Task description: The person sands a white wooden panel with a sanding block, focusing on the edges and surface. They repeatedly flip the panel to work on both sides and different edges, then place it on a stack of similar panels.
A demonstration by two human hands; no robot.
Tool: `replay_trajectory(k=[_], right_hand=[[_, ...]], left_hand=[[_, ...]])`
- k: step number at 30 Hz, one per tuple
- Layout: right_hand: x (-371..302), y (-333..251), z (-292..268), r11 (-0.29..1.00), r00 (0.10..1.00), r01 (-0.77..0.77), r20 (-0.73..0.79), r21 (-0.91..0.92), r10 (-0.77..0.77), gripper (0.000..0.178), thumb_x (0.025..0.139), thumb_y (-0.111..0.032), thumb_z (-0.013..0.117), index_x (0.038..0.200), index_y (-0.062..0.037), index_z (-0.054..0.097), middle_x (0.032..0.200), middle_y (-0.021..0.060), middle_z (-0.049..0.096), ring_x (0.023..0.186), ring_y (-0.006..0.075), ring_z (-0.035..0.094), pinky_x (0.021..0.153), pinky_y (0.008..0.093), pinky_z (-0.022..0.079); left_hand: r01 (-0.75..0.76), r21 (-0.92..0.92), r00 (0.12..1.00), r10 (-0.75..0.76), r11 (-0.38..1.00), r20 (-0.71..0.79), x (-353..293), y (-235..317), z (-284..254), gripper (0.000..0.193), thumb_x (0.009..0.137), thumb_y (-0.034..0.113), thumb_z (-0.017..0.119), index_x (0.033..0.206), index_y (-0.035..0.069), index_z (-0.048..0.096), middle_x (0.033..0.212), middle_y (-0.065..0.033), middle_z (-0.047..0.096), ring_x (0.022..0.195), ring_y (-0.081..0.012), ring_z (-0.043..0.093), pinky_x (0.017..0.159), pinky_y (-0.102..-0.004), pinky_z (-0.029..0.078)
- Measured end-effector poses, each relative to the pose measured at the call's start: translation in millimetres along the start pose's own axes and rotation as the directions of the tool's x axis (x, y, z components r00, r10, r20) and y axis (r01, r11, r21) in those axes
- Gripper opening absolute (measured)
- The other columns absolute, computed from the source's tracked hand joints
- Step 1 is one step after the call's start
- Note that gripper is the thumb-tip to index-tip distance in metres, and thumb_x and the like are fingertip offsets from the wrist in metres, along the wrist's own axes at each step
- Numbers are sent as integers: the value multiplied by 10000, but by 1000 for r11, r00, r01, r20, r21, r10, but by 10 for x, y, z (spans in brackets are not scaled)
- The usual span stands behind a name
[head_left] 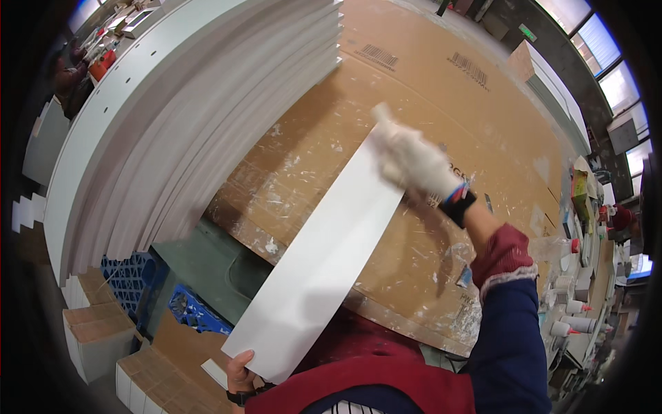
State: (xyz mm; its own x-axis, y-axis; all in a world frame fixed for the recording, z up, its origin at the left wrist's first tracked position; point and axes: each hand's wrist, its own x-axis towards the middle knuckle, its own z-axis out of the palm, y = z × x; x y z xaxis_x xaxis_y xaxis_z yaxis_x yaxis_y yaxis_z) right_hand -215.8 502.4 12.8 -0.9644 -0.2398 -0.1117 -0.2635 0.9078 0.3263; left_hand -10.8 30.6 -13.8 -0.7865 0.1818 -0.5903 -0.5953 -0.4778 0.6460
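Observation:
A long, narrow white board (314,248) slants from my lap up over the cardboard-covered table. My left hand (240,369) grips its near end, thumb on the top face and the other fingers hidden beneath. At the far end my right hand (417,159), in a whitish glove with a dark band at the wrist, lies over the board's tip and right edge. Motion smears its fingers, and whether it holds anything there I cannot make out.
A tall stack of white panels (186,131) stands on the left. Scuffed brown cardboard (414,76) covers the table. White boxes (548,90) lie at the far right, with several bottles (576,307) along the right side. A blue plastic crate (196,310) sits below the table's left edge.

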Motion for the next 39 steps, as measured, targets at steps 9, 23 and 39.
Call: replay_trajectory(k=[9,23,39], right_hand=[[216,62,-146,954,955,-290,91,81,282,562,827,-250,551,1307,-113,294,1003,195,572,849,339,621,694,419,509],[36,-315,26,917,946,-322,34,235,323,278,883,-197,460,1156,-146,465,1074,165,563,810,386,613,679,479,502],[-909,-3028,-1152,431,722,692,-547,580,-423,323,789,-206,527,1112,-198,545,704,94,549,548,227,588,449,339,480]], left_hand=[[-70,42,998,70,997,-8,-78,129,96,530,708,134,597,1179,-77,476,1023,-183,606,910,-280,623,775,-368,520],[-93,-45,995,91,995,-39,-73,-105,-75,482,959,338,373,1222,-58,453,1119,-169,579,1006,-259,590,862,-366,482],[-97,-617,846,391,781,362,160,-98,-199,699,906,570,363,1322,8,379,1319,-130,455,1205,-293,429,1012,-442,338]])
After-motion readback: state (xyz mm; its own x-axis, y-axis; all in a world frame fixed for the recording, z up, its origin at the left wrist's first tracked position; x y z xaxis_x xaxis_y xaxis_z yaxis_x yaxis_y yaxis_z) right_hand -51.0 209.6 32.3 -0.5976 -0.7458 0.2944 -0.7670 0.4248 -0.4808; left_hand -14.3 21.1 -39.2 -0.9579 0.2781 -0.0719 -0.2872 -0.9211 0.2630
